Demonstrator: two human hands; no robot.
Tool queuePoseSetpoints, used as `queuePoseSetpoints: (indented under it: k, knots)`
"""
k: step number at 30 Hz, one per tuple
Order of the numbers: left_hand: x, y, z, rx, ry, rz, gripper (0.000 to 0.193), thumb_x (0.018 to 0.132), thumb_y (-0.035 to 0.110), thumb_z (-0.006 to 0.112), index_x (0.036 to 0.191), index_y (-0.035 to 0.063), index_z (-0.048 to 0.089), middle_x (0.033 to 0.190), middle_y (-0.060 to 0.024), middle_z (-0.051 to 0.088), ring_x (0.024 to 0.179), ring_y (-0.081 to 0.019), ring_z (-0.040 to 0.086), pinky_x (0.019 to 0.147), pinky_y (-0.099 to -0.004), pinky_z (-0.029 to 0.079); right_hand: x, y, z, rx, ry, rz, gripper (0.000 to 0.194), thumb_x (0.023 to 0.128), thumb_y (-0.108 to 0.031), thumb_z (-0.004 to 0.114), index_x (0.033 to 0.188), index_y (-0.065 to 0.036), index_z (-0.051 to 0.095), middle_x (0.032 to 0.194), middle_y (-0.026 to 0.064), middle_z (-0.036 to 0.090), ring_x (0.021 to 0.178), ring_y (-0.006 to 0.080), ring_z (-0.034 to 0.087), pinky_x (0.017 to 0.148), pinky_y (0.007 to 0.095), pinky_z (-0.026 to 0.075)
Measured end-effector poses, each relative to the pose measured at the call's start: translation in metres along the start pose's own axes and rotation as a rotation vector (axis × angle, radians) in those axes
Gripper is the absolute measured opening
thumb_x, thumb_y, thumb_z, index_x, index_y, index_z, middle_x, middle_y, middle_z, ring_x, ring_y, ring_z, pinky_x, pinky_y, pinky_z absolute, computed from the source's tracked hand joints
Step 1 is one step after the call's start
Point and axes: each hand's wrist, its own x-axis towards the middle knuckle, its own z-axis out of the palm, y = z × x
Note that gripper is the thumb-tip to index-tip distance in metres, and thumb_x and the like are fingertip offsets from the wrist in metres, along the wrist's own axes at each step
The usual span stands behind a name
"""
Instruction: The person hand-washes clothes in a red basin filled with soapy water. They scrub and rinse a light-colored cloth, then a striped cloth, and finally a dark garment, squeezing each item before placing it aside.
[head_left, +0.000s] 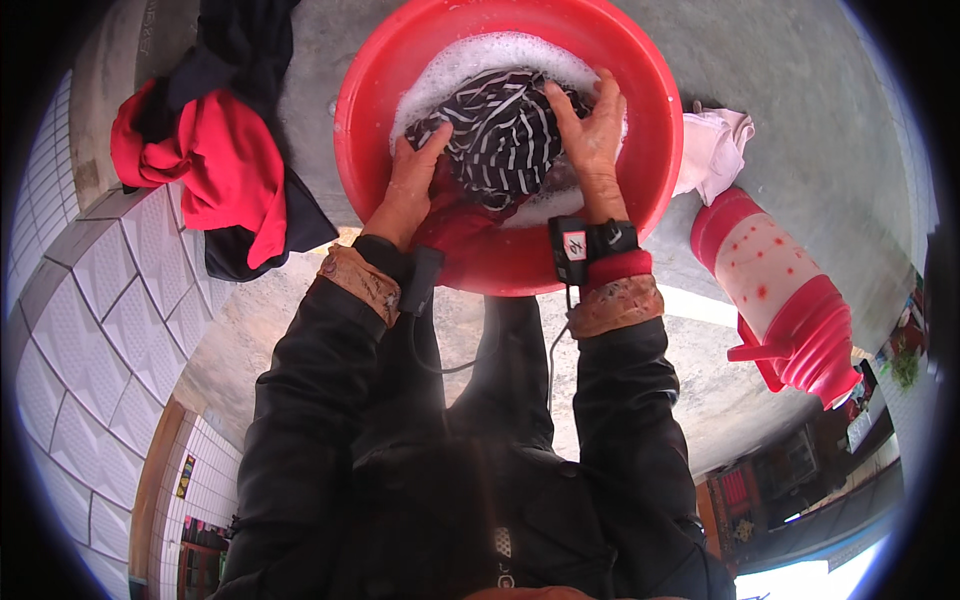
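Observation:
A black garment with white stripes (510, 146) is bunched up, wet, in a red plastic basin (360, 127). My left hand (412, 176) grips its left side, thumb on top and the other fingers mostly hidden. On the opposite side, my right hand (596, 127) holds the cloth with thumb and fingers spread around it. White suds (495, 49) float around the garment, thickest along the far side. Dark red fabric or water (465, 229) shows below the stripes; I cannot tell which. Both wrists carry strapped devices with cables.
Red cloth (232, 161) and dark clothing (247, 45) hang over the ledge at left. Pale pink cloth (712, 150) lies right of the basin. A red-and-white thermos flask (772, 277) stands near it on the grey concrete surface (787, 97). White tiles (105, 337) cover the left wall.

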Motion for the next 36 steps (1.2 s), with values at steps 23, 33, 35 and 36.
queuePoseSetpoints:
  k: [23, 33, 35, 36]
  knots:
    - [0.014, 0.002, 0.000, -0.067, -0.098, -0.162, 0.034, 0.089, 0.026, 0.052, 0.111, 0.0008, 0.058, 0.099, -0.0075, 0.062, 0.093, -0.0174, 0.057, 0.083, -0.0305, 0.043, -0.014, -0.048, 0.022, 0.117, -0.157, 0.158, 0.043, 0.080, -0.038, 0.068, 0.099, -0.001, 0.058, 0.088, 0.0199, 0.063, 0.081, 0.0327, 0.062, 0.074, 0.0375, 0.048]
    - [0.022, 0.011, -0.010, 0.005, -0.358, 0.193, 0.048, 0.088, 0.028, 0.056, 0.130, 0.0047, 0.047, 0.122, -0.0094, 0.052, 0.111, -0.0162, 0.050, 0.093, -0.0301, 0.040, -0.048, -0.083, 0.041, 0.553, -0.415, 0.041, 0.027, 0.078, -0.024, 0.067, 0.097, -0.006, 0.060, 0.088, 0.0172, 0.063, 0.085, 0.0319, 0.062, 0.075, 0.0367, 0.048]
    - [0.012, 0.015, -0.008, -0.177, -0.386, 0.120, 0.046, 0.088, 0.022, 0.055, 0.129, 0.0030, 0.048, 0.116, -0.0086, 0.056, 0.108, -0.0153, 0.052, 0.092, -0.0293, 0.042, -0.050, -0.104, 0.032, 0.490, -0.643, 0.147, 0.024, 0.078, -0.023, 0.067, 0.092, -0.005, 0.059, 0.080, 0.0187, 0.062, 0.079, 0.0344, 0.063, 0.071, 0.0376, 0.048]
    - [0.009, 0.018, -0.005, -0.156, -0.403, 0.042, 0.046, 0.089, 0.026, 0.055, 0.128, 0.0034, 0.048, 0.116, -0.0091, 0.056, 0.105, -0.0158, 0.054, 0.088, -0.0298, 0.044, -0.045, -0.109, 0.030, 0.446, -0.593, 0.117, 0.026, 0.080, -0.029, 0.064, 0.091, -0.006, 0.061, 0.079, 0.0215, 0.062, 0.076, 0.0369, 0.062, 0.070, 0.0402, 0.048]
